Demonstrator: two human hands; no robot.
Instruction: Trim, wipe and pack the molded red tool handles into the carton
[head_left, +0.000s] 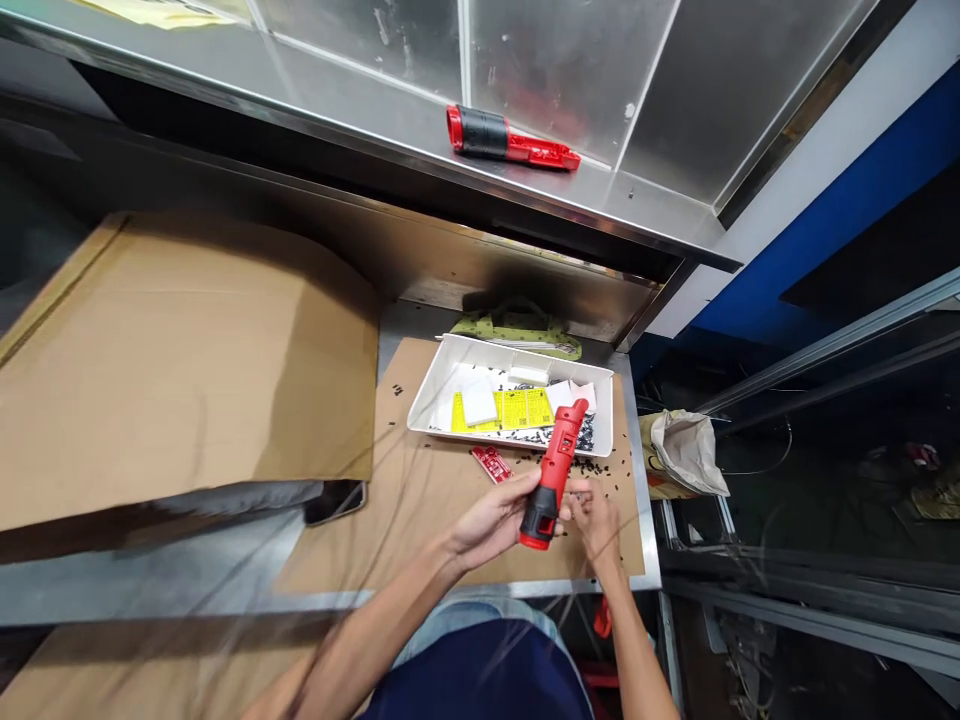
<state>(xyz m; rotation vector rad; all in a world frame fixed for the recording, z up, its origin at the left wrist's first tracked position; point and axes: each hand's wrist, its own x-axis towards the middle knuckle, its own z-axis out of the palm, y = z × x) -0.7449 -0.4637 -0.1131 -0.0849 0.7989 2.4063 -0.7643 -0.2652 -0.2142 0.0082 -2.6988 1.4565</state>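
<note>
Dark blue clothing (480, 675) shows at the near edge of the metal bench (150, 585), two bare forearms (375, 620) reaching past it. The left hand (484, 530) is closed round the lower part of a red and black housing (560, 455), held at a slant above the brown sheet (405, 520), its narrow red end pointing towards the white tray (433, 400). Just beside it is the right hand (598, 528), fingers curled in; I can't tell whether they pinch a small part or touch the housing. Inside the tray lie a yellow printed sheet (525, 410), white pieces (478, 402) and plenty of small black parts (589, 432), with more scattered on the brown sheet. A red card (490, 463) lies just beyond the left hand, and a green bag (484, 326) rests behind the tray. A big cardboard box (187, 350) fills the left side, while a white-lined bag (688, 455) stands off to the right. Up on the steel ledge (352, 105) lies a second housing (484, 133)
</note>
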